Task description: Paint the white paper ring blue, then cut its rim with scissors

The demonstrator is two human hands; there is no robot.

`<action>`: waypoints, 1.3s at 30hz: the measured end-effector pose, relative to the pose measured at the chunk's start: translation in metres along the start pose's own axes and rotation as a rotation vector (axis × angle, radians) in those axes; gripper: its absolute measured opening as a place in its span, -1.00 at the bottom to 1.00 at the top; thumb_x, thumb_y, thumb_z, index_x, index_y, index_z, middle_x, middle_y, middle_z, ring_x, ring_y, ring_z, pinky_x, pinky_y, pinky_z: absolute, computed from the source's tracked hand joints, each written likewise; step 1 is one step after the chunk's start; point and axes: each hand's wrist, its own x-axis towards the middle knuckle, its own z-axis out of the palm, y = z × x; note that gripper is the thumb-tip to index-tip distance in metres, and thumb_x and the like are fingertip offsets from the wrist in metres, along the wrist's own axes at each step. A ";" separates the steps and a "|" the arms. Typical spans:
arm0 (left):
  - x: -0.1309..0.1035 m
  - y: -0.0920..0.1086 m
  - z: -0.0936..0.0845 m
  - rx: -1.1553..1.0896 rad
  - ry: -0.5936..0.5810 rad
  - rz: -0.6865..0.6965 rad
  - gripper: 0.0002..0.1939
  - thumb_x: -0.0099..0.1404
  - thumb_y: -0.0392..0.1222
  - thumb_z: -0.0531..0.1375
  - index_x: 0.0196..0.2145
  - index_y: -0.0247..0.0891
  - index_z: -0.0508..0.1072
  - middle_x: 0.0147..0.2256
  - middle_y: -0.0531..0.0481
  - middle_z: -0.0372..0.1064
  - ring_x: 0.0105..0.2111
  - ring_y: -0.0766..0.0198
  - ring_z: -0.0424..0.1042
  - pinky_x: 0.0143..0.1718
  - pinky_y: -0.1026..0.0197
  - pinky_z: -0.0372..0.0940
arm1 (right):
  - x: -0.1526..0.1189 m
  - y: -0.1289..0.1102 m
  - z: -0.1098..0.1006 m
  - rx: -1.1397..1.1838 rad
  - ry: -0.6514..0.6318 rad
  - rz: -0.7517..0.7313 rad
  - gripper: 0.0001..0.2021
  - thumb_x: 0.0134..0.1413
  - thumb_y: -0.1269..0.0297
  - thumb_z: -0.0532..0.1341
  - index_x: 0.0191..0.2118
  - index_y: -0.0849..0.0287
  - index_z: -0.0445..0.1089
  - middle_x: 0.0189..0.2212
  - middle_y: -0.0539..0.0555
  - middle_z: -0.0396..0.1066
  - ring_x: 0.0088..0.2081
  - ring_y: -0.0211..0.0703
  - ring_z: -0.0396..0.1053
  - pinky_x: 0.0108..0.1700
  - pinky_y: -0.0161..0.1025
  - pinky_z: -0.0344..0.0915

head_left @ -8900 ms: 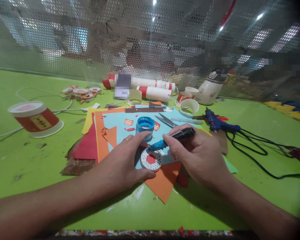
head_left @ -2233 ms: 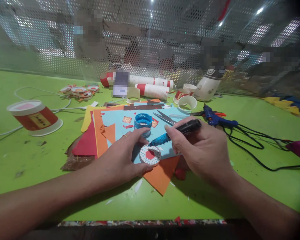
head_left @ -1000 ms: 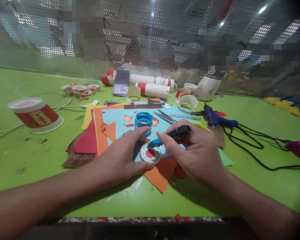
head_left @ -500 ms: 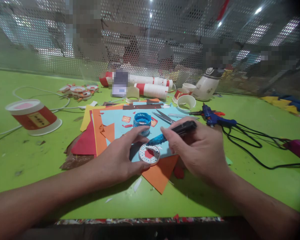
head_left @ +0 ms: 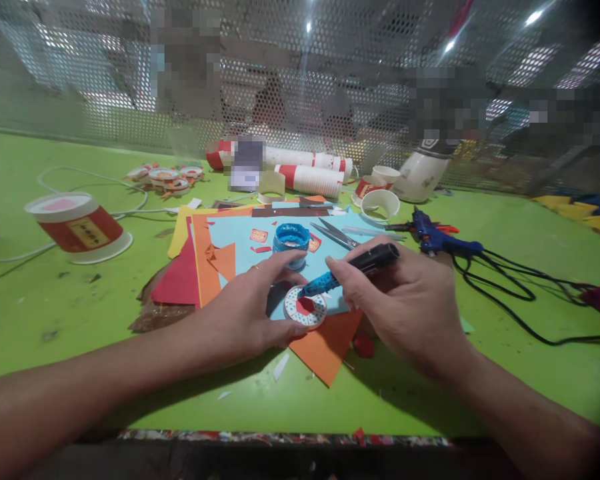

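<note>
Before us spreads a green table (head_left: 180, 397), coloured sheets (head_left: 230, 230) stacked on it. Over these we see the left hand (head_left: 255, 303) and the right hand (head_left: 405, 297) — the latter gripping a black pen (head_left: 373, 259) (caked blue toward its tip). A blue jar (head_left: 291, 240) stands just beyond the left hand, which — nearer us — holds a round dotted disc (head_left: 305, 307), the pen's tip at its far side.
</note>
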 end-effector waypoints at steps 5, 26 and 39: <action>0.001 0.002 -0.001 0.022 -0.004 -0.014 -0.14 0.07 -0.08 0.36 0.28 -0.18 0.14 0.08 -0.19 0.46 0.08 -0.09 0.41 0.08 -0.11 0.27 | 0.000 0.001 0.001 0.019 -0.021 0.004 -0.76 0.15 0.26 0.31 -0.51 0.19 0.39 -0.61 -0.08 0.36 -0.58 -0.33 0.26 -0.51 -0.34 0.23; 0.000 0.001 0.000 0.040 0.002 0.003 -0.17 0.08 -0.11 0.36 0.27 -0.17 0.16 0.10 -0.21 0.44 0.09 -0.10 0.41 0.11 -0.13 0.27 | 0.000 0.003 0.004 0.037 -0.033 0.014 -0.73 0.13 0.19 0.32 -0.53 0.12 0.33 -0.69 -0.12 0.27 -0.65 -0.31 0.21 -0.57 -0.30 0.18; 0.000 0.001 -0.002 0.038 0.001 -0.011 -0.13 0.08 -0.09 0.37 0.29 -0.18 0.15 0.09 -0.21 0.44 0.11 -0.11 0.40 0.11 -0.13 0.29 | 0.002 0.000 -0.003 0.012 0.092 0.078 -0.70 0.14 0.12 0.32 -0.53 0.11 0.35 -0.67 -0.10 0.30 -0.63 -0.29 0.22 -0.54 -0.27 0.19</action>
